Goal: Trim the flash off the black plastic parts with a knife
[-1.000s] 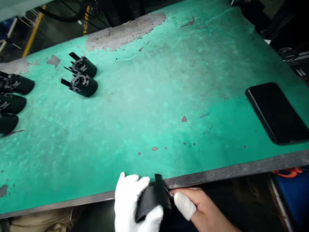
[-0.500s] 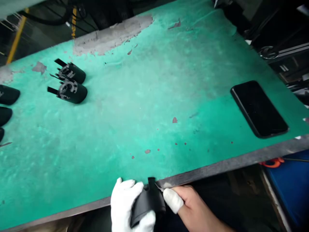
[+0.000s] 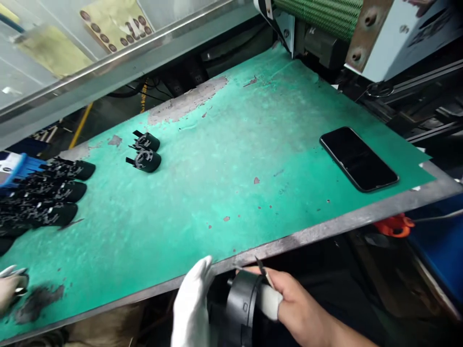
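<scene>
My left hand (image 3: 191,306), in a white glove, wraps a black plastic part (image 3: 240,306) just below the near edge of the green table (image 3: 224,159). My bare right hand (image 3: 294,308), with a white cot on one finger, pinches a small thin blade (image 3: 265,274) against the part's rim. Two more black parts (image 3: 145,153) lie on the table at the back left. A row of several black parts (image 3: 50,193) lies at the left edge.
A black phone (image 3: 358,158) lies face up at the table's right. Another person's hand (image 3: 9,288) shows at the far left by a dark pile of scraps (image 3: 36,301). A machine with a green roller (image 3: 325,14) stands behind; an orange tool (image 3: 394,225) sits below right.
The camera has tilted up and pulled back, showing the machine and more of the left side. I have turned the part so that its ring rim faces up, with the blade at its rim.
</scene>
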`<state>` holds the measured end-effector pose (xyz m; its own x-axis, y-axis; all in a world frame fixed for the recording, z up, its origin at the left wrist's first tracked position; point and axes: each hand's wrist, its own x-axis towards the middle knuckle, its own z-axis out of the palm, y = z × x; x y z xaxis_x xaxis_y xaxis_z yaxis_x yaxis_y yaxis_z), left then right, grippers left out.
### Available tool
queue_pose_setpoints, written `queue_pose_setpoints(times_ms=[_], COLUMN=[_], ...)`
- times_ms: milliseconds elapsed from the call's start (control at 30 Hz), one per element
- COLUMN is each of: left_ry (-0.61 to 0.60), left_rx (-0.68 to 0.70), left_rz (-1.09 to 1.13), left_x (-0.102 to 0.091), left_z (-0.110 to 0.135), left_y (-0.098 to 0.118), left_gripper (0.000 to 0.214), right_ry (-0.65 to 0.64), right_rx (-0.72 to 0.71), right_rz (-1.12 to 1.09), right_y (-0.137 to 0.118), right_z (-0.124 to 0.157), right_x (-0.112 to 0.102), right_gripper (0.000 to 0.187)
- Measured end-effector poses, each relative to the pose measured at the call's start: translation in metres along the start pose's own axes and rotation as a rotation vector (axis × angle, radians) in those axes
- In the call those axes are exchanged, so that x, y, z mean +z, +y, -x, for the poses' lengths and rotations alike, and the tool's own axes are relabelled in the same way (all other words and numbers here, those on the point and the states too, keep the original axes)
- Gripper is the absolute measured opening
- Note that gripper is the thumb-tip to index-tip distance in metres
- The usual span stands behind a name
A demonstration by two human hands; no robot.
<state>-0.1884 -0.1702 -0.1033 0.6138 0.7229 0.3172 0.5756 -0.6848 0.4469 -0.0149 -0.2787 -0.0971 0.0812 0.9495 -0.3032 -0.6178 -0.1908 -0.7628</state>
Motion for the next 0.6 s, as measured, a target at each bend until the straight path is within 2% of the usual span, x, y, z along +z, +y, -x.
queue_pose_setpoints(times_ms=[100,167,300,400,467,600], left_ry=[-0.082,-0.121,-0.154,-0.171,-0.115,0.068], left_rx=[0.020,0.017,-0.013,0.097,0.162,0.168], left_rz=[0.042,0.046,-0.071,-0.269,-0.317,-0.234], left_x=[-0.009,-0.017,-0.027,-0.020,-0.009,0.010], left_z=[0.005,0.007,-0.004,-0.014,-0.014,-0.003], left_y=[0.009,0.014,0.015,0.015,0.016,0.020], left_gripper=[0.077,0.072,0.073,0.061,0.053,0.046], right_ry=[-0.113,-0.071,0.150,0.229,0.212,0.096], right_rx=[0.244,0.342,0.274,0.236,0.193,0.103], right_rz=[-0.200,-0.219,-0.023,0.155,0.262,0.317], right_y=[0.010,0.024,0.044,0.041,0.034,0.026], right_z=[-0.005,-0.006,0.005,0.012,0.011,-0.001], right_x=[0.013,0.018,0.005,-0.010,-0.015,-0.013], right_gripper=[0.035,0.046,0.062,0.060,0.051,0.038])
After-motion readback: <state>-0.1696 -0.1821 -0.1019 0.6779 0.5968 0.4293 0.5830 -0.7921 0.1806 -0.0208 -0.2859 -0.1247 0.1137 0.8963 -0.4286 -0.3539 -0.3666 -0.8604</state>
